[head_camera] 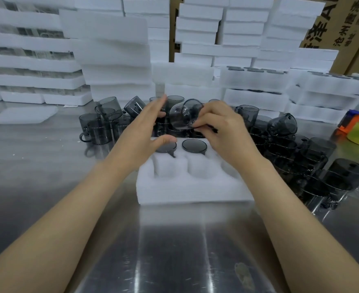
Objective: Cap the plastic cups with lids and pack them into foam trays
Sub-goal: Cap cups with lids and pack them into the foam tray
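Right hand (216, 125) pinched tilted cup (185, 115) at rim, above foam tray (193, 191). Left hand (146, 127) spread, grasping nothing. Judged risk: thin rim pinch could slip, dropping cup onto capped cups (194, 144).

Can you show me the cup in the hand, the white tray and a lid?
cup (181, 116): head view, on its clear side wall.
foam tray (193, 190): head view, on its bare front wall.
lid (194, 144): head view, on its dark flat top.
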{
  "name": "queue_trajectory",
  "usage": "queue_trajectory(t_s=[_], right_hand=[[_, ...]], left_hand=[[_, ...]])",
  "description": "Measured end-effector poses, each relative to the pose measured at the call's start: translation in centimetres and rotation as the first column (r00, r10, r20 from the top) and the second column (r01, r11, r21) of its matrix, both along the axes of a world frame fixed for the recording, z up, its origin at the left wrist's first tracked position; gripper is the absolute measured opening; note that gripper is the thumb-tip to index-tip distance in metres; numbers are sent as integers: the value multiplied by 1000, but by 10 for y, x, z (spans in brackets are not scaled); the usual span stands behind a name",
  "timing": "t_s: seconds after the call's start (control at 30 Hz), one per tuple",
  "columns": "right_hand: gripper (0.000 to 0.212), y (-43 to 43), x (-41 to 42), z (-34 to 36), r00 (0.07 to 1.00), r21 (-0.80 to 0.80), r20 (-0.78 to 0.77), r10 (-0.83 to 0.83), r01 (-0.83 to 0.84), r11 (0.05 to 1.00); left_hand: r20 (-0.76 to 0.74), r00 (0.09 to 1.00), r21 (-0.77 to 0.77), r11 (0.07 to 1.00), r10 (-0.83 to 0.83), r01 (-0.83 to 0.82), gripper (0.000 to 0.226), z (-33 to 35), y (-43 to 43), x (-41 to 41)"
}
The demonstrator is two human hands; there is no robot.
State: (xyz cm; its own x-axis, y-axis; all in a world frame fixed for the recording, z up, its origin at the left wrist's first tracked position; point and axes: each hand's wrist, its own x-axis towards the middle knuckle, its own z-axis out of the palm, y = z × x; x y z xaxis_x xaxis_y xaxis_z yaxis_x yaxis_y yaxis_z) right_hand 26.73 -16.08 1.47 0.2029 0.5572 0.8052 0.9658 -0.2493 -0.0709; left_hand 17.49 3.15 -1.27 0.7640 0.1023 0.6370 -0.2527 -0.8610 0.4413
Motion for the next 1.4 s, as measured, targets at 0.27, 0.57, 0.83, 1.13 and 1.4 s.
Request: queue_trajectory(t_s=[0.27, 0.57, 0.83, 1.13, 1.4], right_hand=[[15, 7, -7, -4, 996, -66, 33, 88, -86, 994], [15, 8, -17, 3, 981, 233, -165, 104, -64, 970], [54, 18, -24, -7, 939, 13, -302, 166, -170, 985], [58, 31, -39, -10, 927, 191, -364, 91, -22, 981], [48, 17, -47, 3, 796, 13, -558, 235, -275, 962]], left_hand=[[41, 999, 87, 996, -8, 4, 69, 0, 1, 3], [191, 977, -185, 974, -97, 132, 67, -3, -4, -1], [234, 965, -368, 907, -121, 203, 77, -2, -6, -4], [210, 966, -343, 914, -150, 216, 76, 2, -11, -7], [249, 964, -343, 939, 89, 2, 53, -10, 5, 1]])
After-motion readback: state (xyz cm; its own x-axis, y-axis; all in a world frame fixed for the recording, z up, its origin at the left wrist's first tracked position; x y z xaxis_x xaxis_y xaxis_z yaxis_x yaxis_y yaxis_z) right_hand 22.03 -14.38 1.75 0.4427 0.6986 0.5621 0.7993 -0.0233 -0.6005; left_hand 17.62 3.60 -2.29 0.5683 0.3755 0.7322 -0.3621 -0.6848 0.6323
